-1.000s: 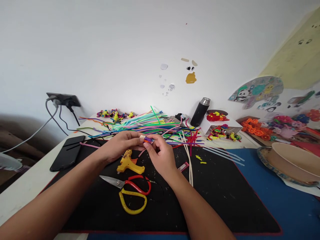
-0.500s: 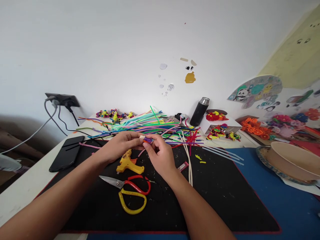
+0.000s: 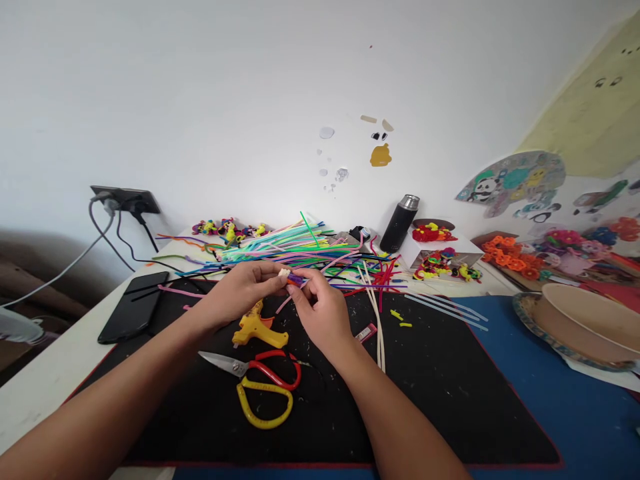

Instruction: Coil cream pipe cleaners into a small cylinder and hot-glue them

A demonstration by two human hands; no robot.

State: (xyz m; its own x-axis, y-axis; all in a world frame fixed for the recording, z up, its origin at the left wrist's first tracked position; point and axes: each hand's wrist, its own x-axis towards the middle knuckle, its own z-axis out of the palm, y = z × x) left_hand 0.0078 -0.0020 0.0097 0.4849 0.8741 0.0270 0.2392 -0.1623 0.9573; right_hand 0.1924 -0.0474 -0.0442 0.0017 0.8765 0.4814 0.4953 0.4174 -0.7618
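A small piece (image 3: 294, 279) of purple, orange and cream colour is pinched between my two hands, above the back part of the black mat. My left hand (image 3: 250, 288) has its thumb and fingers closed on the cream end. On the purple and orange part, my right hand (image 3: 321, 303) grips with thumb and fingertips. Much of the piece is covered by my fingers. Below the hands lies a yellow glue gun (image 3: 260, 329), and nearer me are scissors (image 3: 257, 383) with one red and one yellow handle.
Behind the hands lies a pile of coloured pipe cleaners (image 3: 285, 247). A black bottle (image 3: 399, 225) leans at the back. At left is a black phone (image 3: 134, 308); cream strips (image 3: 375, 313) and clear sticks (image 3: 447, 310) lie right of the hands. A bowl (image 3: 590, 320) stands far right.
The small piece has turned slightly in my fingers, with a little more of its cream end showing. Both hands stay in nearly the same place.
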